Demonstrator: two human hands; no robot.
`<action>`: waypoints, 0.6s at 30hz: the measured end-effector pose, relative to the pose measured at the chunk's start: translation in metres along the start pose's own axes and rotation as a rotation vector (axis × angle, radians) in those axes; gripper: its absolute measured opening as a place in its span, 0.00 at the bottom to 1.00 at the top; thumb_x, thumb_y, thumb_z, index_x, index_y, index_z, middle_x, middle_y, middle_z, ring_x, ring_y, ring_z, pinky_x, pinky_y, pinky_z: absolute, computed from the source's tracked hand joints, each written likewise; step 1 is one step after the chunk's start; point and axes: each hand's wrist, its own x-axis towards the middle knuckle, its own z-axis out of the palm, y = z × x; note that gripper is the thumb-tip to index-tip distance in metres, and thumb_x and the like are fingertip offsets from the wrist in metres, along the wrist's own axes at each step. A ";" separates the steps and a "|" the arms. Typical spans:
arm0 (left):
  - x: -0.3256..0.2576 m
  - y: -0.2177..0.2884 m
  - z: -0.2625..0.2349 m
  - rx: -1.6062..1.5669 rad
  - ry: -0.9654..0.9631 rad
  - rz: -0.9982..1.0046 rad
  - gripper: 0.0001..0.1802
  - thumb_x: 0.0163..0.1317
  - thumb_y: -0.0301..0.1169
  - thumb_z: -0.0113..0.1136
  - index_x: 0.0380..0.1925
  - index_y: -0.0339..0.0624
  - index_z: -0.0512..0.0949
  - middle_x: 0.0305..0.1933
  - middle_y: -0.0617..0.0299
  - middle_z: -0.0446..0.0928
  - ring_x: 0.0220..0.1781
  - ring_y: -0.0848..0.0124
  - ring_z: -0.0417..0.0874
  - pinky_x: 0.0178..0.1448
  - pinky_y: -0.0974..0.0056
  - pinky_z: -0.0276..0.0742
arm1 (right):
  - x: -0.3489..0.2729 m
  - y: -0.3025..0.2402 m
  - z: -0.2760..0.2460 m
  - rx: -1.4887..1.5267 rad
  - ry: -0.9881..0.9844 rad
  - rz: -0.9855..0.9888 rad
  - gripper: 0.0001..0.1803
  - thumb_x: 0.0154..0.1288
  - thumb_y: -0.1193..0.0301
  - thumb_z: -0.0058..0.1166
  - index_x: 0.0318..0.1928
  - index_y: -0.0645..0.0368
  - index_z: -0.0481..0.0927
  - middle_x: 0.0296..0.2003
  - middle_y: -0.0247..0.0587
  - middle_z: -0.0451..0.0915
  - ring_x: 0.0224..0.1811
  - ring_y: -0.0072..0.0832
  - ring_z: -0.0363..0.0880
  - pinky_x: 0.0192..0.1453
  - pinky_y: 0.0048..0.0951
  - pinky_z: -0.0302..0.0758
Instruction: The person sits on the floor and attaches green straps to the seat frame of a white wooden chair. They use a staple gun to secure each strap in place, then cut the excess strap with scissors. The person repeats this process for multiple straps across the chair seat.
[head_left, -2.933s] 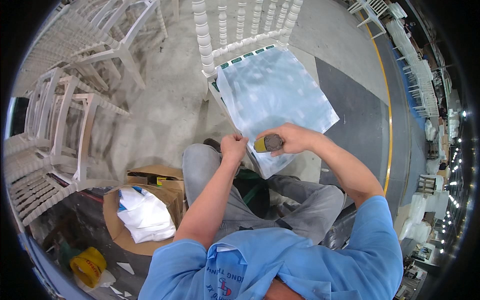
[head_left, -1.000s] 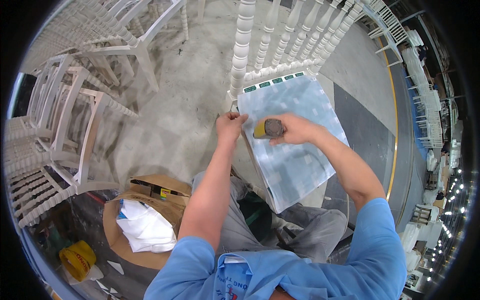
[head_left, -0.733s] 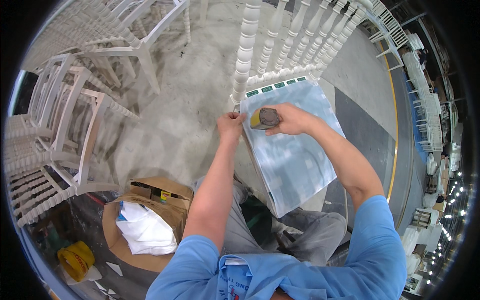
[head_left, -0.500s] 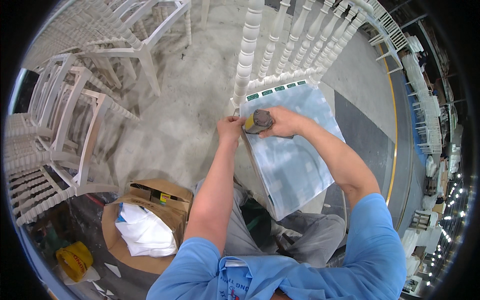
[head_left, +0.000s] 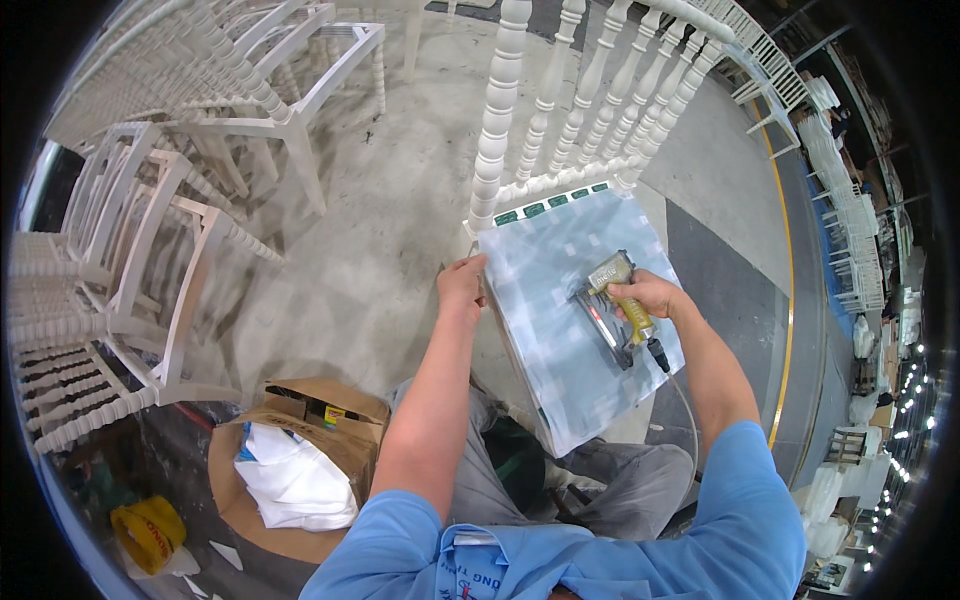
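A light blue checked cloth (head_left: 545,300) lies over the seat of a white chair whose back has turned spindles (head_left: 495,130). Green strips (head_left: 535,209) show along the seat's far edge, beyond the cloth. At the cloth's far left corner, my left hand (head_left: 461,287) is closed, its fingertips pinching the edge. My right hand (head_left: 652,296) grips the handle of a yellow-green and black staple gun (head_left: 611,271), held over the right half of the cloth. A thin air hose (head_left: 690,420) runs from the handle down past my right forearm.
White chair frames (head_left: 290,125) crowd the left side. Near my left elbow stands an open cardboard box (head_left: 235,490) with white cloth (head_left: 295,480) inside; a yellow bucket (head_left: 150,527) sits beyond it. More white chairs (head_left: 855,255) line the far right, past a yellow floor line (head_left: 785,300).
My right hand has moved the staple gun from the cloth's left edge to the right and turned it sideways. My left hand stays at the edge, slightly lower.
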 end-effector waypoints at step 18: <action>0.007 0.001 0.000 -0.118 -0.143 -0.109 0.07 0.71 0.34 0.59 0.32 0.49 0.74 0.19 0.74 0.61 0.17 0.76 0.58 0.26 0.65 0.57 | 0.080 -0.146 0.118 -1.139 0.028 -0.900 0.17 0.68 0.72 0.59 0.55 0.42 0.87 0.47 0.43 0.79 0.52 0.44 0.81 0.55 0.43 0.78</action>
